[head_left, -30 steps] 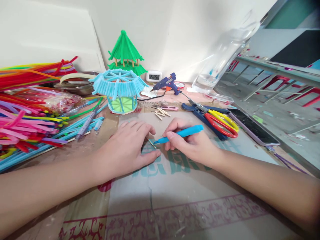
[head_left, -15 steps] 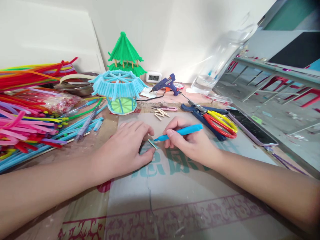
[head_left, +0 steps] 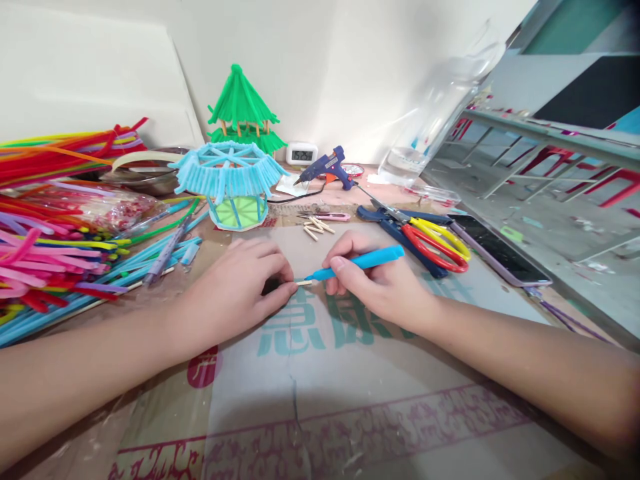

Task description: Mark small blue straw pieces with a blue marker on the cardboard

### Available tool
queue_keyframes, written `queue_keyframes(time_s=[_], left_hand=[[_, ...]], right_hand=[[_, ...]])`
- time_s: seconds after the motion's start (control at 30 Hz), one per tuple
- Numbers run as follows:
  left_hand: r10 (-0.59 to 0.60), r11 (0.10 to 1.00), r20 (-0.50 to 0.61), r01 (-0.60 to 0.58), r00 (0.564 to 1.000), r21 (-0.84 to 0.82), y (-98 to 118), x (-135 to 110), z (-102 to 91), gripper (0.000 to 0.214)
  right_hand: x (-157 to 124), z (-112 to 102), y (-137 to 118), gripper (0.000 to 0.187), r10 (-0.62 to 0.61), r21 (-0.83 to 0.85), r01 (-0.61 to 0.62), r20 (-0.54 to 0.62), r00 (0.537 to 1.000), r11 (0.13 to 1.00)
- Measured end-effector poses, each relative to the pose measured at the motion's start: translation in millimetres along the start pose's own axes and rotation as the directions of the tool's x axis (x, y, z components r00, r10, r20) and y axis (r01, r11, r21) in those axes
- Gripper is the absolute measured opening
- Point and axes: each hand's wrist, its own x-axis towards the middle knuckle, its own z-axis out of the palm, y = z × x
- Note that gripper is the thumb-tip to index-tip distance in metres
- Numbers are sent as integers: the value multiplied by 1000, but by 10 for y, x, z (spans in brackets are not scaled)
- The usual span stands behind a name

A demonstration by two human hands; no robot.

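Observation:
My right hand (head_left: 373,273) grips a blue marker (head_left: 357,263), its tip pointing left, just above a short thin wooden stick (head_left: 304,284). Between thumb and forefinger, my left hand (head_left: 245,277) pinches the left end of that stick. The stick's upper face looks pale from here; whether the marker tip touches it, I cannot tell. Beneath both hands lies a printed cardboard sheet (head_left: 380,380). Several short wooden sticks (head_left: 317,227) lie in a small heap beyond my hands.
Left are colourful pipe cleaners (head_left: 45,260). A blue-roofed model pavilion (head_left: 233,177) stands before a green-roofed one (head_left: 243,100). Behind lie a clock (head_left: 302,154), a glue gun (head_left: 327,167) and a pink craft knife (head_left: 327,217). Right are pliers (head_left: 425,257), scissors (head_left: 435,247), a phone (head_left: 500,250) and a clear jug (head_left: 425,133).
My left thumb and forefinger have closed on the stick, which lay at a slant with blue on it and now lies level with a pale side showing. The view has shifted slightly.

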Motion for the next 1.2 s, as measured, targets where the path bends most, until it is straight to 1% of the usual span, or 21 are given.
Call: queue_keyframes(time_s=[0.17, 0.23, 0.3, 0.4, 0.43, 0.5, 0.6, 0.77, 0.9, 0.97, 1.07, 1.2], left_hand=[[-15, 1000, 3, 15, 1000, -5, 65, -16, 3, 21], [-22, 999, 26, 23, 999, -39, 92, -30, -20, 18], [-9, 995, 88, 17, 996, -93, 95, -40, -67, 13], [82, 987, 227, -48, 971, -154, 43, -33, -158, 41], [115, 984, 267, -73, 957, -163, 18, -24, -183, 45], [166, 977, 313, -113, 935, -182, -32, 0, -219, 45], [202, 971, 329, -144, 923, -192, -89, 37, -235, 42], [252, 964, 371, -198, 894, -178, -158, 77, -224, 42], [267, 957, 355, -203, 896, -206, -199, 97, -206, 37], [282, 953, 339, -222, 897, -204, -204, 105, -199, 39], [307, 951, 354, -269, 883, -155, -194, 108, -195, 44], [328, 945, 365, -305, 871, -121, -192, 97, -199, 43]], right_hand=[[18, -10, 35, 14, -49, -22, 49, -25, 998, 999], [21, -12, 57, 14, -81, -28, 80, -19, 997, 996], [23, -16, 76, 15, -106, -27, 105, -19, 994, 994], [35, -28, 99, 15, -122, -26, 121, -48, 991, 992], [40, -32, 105, 14, -119, -25, 118, -57, 991, 993], [49, -36, 115, 14, -100, -12, 99, -57, 993, 995], [53, -30, 121, 16, -72, 20, 73, -36, 997, 997], [47, -21, 113, 16, -86, 26, 87, -27, 996, 996], [46, -27, 110, 16, -111, 0, 111, -34, 993, 994], [47, -30, 109, 16, -120, -19, 119, -39, 992, 993], [50, -27, 108, 15, -126, -23, 125, -40, 991, 992], [54, -19, 116, 15, -117, 2, 117, -41, 992, 993]])
